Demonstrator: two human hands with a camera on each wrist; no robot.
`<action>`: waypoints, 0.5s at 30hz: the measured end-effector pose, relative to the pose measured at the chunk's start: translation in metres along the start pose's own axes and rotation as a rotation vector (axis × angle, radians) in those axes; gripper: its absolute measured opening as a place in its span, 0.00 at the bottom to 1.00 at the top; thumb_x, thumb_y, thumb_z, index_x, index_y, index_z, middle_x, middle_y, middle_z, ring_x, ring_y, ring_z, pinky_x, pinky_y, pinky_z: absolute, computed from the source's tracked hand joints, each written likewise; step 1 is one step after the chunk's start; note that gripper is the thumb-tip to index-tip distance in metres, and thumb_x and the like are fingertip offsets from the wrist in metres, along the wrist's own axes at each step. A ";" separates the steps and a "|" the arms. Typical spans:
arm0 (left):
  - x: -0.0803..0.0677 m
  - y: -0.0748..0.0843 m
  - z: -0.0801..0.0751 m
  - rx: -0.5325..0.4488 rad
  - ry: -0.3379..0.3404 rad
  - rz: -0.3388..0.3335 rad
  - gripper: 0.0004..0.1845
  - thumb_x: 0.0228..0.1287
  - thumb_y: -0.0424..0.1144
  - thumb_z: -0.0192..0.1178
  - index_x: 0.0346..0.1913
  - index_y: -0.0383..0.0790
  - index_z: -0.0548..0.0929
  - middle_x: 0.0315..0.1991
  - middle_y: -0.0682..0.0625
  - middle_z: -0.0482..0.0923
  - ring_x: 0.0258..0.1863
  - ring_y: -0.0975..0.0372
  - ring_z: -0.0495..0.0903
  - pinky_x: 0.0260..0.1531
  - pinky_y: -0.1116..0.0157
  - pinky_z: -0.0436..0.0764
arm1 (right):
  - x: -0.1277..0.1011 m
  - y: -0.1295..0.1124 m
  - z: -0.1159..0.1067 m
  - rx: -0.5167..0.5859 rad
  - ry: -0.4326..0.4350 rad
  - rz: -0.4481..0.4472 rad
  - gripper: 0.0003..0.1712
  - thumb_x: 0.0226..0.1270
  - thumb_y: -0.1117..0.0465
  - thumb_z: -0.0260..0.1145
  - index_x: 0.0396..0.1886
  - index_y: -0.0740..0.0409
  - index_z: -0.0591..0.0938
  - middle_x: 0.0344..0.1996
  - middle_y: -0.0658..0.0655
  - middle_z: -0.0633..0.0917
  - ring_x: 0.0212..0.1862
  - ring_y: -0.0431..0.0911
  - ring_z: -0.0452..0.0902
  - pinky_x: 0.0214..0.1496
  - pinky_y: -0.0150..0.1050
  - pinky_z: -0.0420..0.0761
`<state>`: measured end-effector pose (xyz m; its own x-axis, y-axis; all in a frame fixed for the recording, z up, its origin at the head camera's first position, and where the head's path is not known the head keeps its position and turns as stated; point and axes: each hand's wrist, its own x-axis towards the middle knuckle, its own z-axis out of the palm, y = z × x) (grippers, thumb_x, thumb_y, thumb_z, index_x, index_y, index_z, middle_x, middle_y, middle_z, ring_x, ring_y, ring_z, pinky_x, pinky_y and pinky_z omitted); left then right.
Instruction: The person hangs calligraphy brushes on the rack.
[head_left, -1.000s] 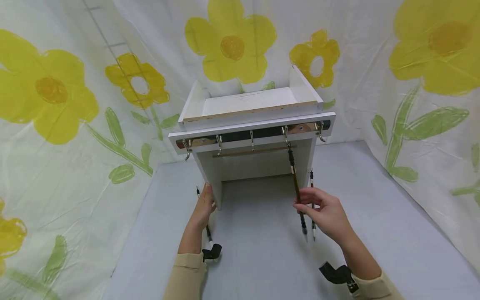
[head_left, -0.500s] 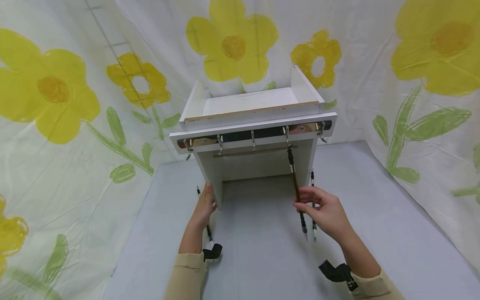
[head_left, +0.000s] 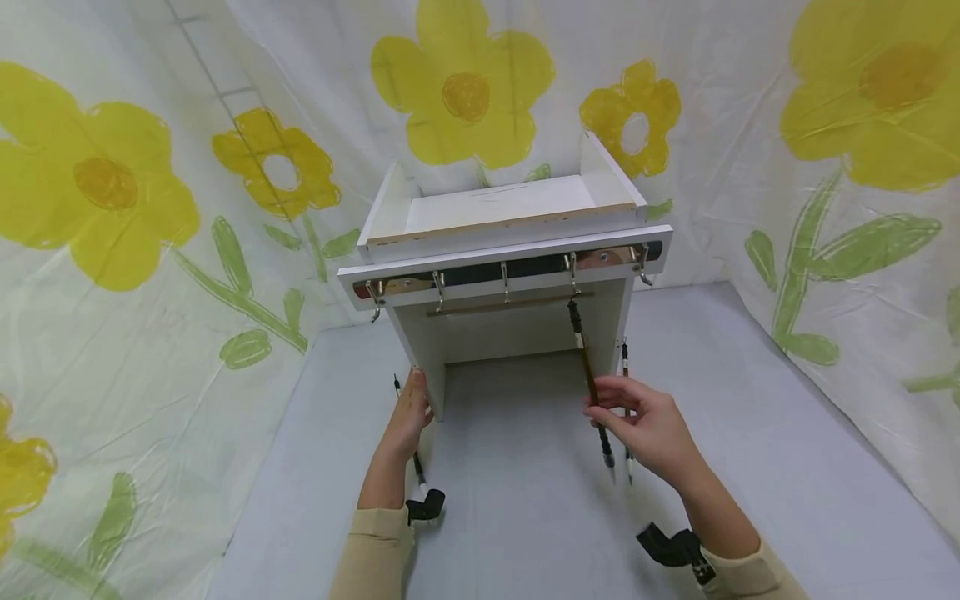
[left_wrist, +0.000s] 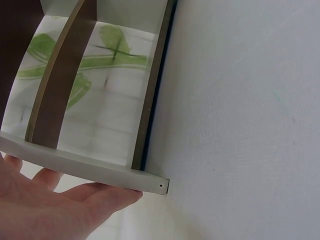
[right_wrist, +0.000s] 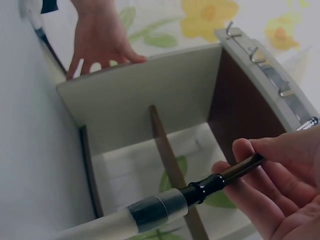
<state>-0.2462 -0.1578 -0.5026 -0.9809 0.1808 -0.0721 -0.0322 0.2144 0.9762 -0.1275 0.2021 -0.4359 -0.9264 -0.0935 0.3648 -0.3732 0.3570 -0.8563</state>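
The right hand (head_left: 651, 427) pinches a brown brush (head_left: 589, 379) that hangs from a hook (head_left: 572, 268) on the white rack (head_left: 502, 250) — fingers curled round its shaft. The left hand (head_left: 408, 410) rests with straight fingers against the rack's left side panel; a second brush (head_left: 624, 367) hangs just right of the held one.

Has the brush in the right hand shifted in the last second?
Yes. The brush top has swung slightly left, now below its hook on the rack.
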 end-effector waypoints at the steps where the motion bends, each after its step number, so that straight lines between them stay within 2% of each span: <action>1: 0.000 0.000 0.000 0.002 0.000 0.001 0.45 0.75 0.71 0.26 0.82 0.47 0.33 0.82 0.40 0.31 0.77 0.32 0.47 0.71 0.39 0.60 | 0.000 0.000 0.000 -0.001 -0.003 -0.016 0.18 0.66 0.65 0.72 0.55 0.60 0.82 0.42 0.60 0.89 0.39 0.47 0.89 0.40 0.32 0.87; 5: 0.000 0.001 0.000 -0.002 0.001 -0.007 0.45 0.75 0.71 0.26 0.82 0.46 0.33 0.82 0.40 0.31 0.77 0.33 0.47 0.71 0.39 0.59 | -0.001 0.000 0.000 0.018 -0.017 -0.058 0.17 0.68 0.69 0.69 0.56 0.62 0.81 0.42 0.60 0.89 0.41 0.49 0.89 0.41 0.31 0.87; 15: 0.000 0.002 0.000 -0.007 0.003 -0.017 0.46 0.74 0.71 0.27 0.82 0.47 0.33 0.83 0.41 0.31 0.77 0.33 0.48 0.72 0.40 0.60 | 0.001 0.001 0.001 0.077 -0.033 -0.092 0.18 0.70 0.73 0.66 0.58 0.65 0.80 0.43 0.62 0.88 0.42 0.44 0.89 0.43 0.35 0.88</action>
<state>-0.2464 -0.1571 -0.5010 -0.9808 0.1741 -0.0885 -0.0506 0.2108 0.9762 -0.1286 0.2014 -0.4372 -0.8887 -0.1533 0.4321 -0.4584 0.2727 -0.8459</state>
